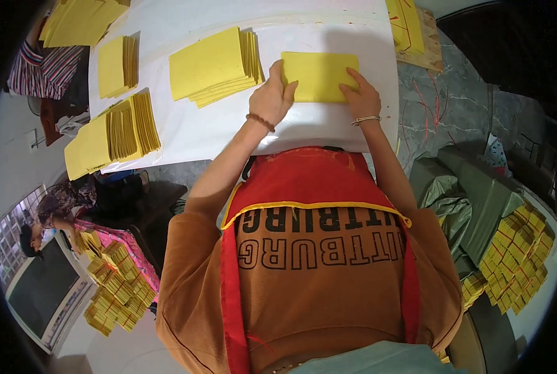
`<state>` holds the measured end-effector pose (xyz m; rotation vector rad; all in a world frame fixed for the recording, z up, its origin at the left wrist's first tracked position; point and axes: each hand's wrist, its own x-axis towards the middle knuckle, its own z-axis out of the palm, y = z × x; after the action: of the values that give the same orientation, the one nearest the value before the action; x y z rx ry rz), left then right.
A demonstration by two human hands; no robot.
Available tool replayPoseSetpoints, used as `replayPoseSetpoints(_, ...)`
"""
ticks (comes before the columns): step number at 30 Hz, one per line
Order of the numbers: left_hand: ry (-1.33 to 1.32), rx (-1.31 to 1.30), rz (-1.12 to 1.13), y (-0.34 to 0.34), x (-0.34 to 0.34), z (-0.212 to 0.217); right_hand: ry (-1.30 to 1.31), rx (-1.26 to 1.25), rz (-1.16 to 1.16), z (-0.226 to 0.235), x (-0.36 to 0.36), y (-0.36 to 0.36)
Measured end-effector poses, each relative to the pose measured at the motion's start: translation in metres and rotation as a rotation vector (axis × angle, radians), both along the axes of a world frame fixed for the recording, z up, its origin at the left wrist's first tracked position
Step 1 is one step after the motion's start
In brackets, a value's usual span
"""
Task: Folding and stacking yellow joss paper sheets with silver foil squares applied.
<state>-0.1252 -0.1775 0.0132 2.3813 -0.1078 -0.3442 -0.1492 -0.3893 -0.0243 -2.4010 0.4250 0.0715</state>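
Observation:
A flat yellow paper piece (pixel 319 76), which looks like an envelope or a small stack of them, lies at the near right of the white table (pixel 222 128). My left hand (pixel 271 98) grips its left edge, thumb at the near corner and fingers along the side. At its right edge, my right hand (pixel 363 100) has thumb and forefinger closed on it. How many layers lie between my hands I cannot tell. Just left of my left hand, a fanned pile of yellow envelopes (pixel 211 65) rests on the table.
Further left are a small upright bundle (pixel 116 65) and a larger fanned pile (pixel 113 134) at the table's edge. Tied yellow bundles (pixel 518 258) are heaped at the right, others (pixel 119 287) at the lower left near another person (pixel 63 206). Red strings (pixel 437 103) lie on the floor.

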Motion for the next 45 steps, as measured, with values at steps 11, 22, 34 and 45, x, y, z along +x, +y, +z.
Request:
replayPoseSetpoints(11,-0.580,0.173,-0.446,-0.031,-0.001,-0.022,0.043,0.061,-0.017,0.008,-0.002,0.006)
replayPoseSetpoints(22,-0.548,0.332,-0.549,-0.031,0.003,-0.040,-0.275,-0.537,0.433,0.010,-0.020,0.026)
replayPoseSetpoints(34,-0.697,0.238,-0.736,-0.019,0.009,-0.037,-0.096,-0.391,0.374,-0.009,-0.021,0.026)
replayPoseSetpoints(45,-0.548,0.237,-0.653,-0.028,0.003,-0.022,-0.298,1.268,-0.365,-0.005,-0.005,-0.017)
